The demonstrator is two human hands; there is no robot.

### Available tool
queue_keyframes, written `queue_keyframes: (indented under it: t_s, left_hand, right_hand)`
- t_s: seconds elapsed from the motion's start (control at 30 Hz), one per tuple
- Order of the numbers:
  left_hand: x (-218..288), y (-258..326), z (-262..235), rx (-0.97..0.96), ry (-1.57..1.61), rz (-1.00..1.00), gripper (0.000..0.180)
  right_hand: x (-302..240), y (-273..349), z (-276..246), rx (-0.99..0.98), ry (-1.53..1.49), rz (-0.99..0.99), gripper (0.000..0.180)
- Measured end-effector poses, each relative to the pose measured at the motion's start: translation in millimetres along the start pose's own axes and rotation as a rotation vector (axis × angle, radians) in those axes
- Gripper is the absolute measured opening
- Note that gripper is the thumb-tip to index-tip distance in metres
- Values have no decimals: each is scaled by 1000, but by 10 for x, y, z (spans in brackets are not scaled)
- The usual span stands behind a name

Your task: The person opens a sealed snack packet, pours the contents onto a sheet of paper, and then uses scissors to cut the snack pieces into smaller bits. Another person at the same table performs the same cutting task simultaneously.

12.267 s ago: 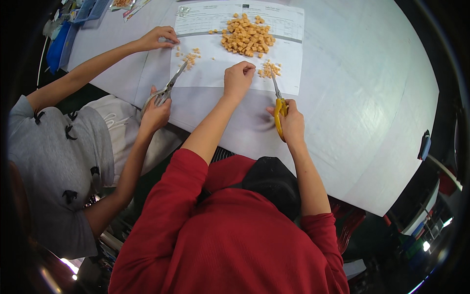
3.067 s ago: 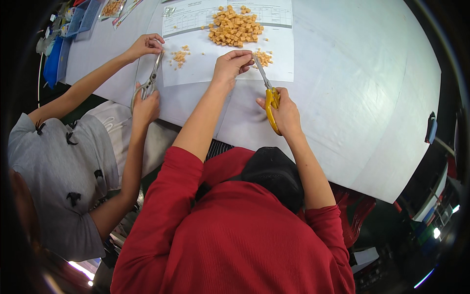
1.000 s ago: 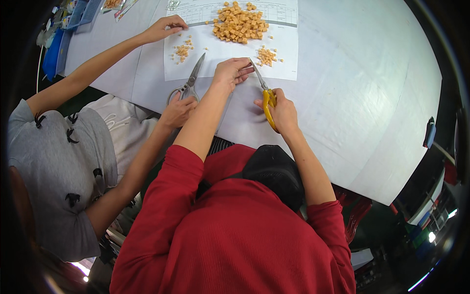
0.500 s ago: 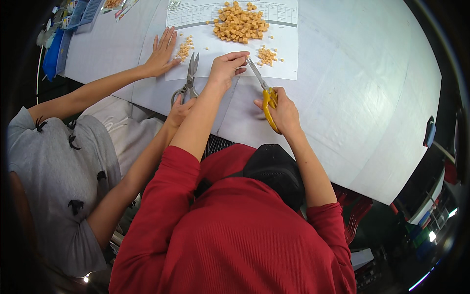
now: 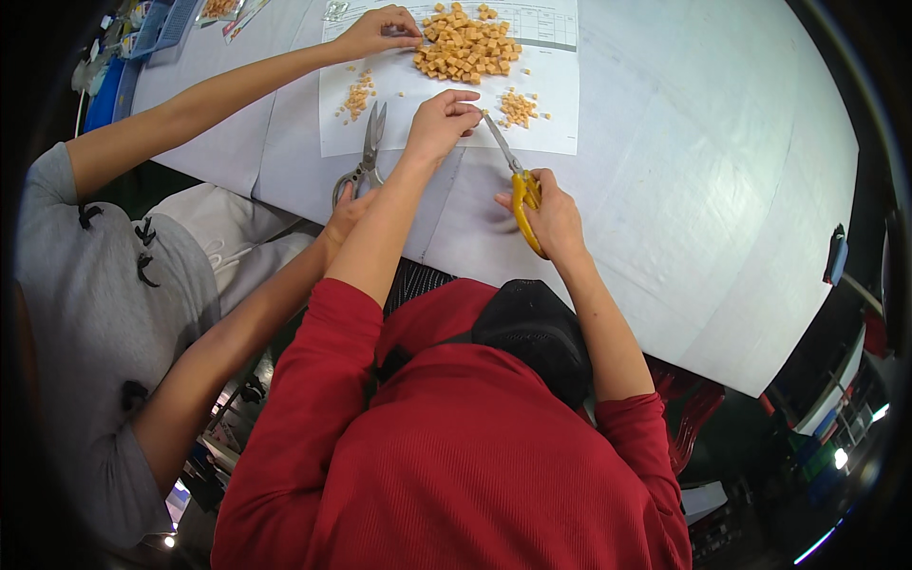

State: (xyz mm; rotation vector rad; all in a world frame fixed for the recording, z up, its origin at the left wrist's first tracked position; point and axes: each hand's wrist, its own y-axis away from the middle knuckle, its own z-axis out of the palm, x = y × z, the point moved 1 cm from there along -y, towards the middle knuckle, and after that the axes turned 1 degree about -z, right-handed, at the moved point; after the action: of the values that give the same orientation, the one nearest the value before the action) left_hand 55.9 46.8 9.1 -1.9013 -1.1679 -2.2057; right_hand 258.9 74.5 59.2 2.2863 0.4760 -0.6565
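My right hand (image 5: pixel 554 217) grips yellow-handled scissors (image 5: pixel 522 195), their blades pointing up and left, nearly together. My left hand (image 5: pixel 443 125) is curled in a pinch at the blade tips. A tiny pale-yellow bit shows between its fingertips and the tips, too small to name. Just right of the tips sits a small pile of tiny orange pieces (image 5: pixel 519 109). Beyond them lies a large heap of orange cubes (image 5: pixel 465 47). All rest on a printed paper sheet (image 5: pixel 560 138).
On my left, a co-worker's hand (image 5: pixel 380 30) touches the big heap; their other hand (image 5: pixel 350 211) holds metal-handled scissors (image 5: pixel 369 152) close to my left forearm. Another small pile of pieces (image 5: pixel 358 95) lies on the sheet. Blue baskets (image 5: pixel 163 30) stand far left.
The co-worker's far hand has moved from the left small pile up to the big heap. My left fingers have loosened and shifted slightly at the blade tips. My right hand has barely moved.
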Motion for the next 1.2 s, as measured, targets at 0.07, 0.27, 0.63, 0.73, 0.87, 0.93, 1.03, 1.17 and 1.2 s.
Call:
queue_keyframes:
  t_s: [0.07,0.27,0.63,0.73,0.87,0.93,1.03,1.17,1.2]
  left_hand:
    - [-31,-57,33,32,-115,46,22]
    - [-109,-227,285,140,-682,436,11]
    - [-59,-275,244,95,-226,23,13]
    - [-51,-251,208,36,-63,-82,14]
    - [-101,-236,165,10,-114,-30,14]
    - [-114,-221,156,9,-120,-26,15]
    - [-105,-200,161,26,-121,-30,13]
    - [-3,-159,139,240,-624,226,16]
    - [5,-182,133,295,-648,286,16]
  right_hand:
    - [48,-30,0,21,4,59,70]
    - [225,-95,-44,90,-25,151,70]
    - [159,-116,-82,7,-124,156,72]
    - [119,-141,-42,-23,-122,133,73]
    - [48,-157,-67,-50,-108,131,72]
    - [46,-162,-61,-56,-113,122,71]
    - [115,-174,-26,-50,-110,108,71]
    - [170,-186,3,-5,-92,151,69]
    - [161,-185,-4,7,-92,175,68]
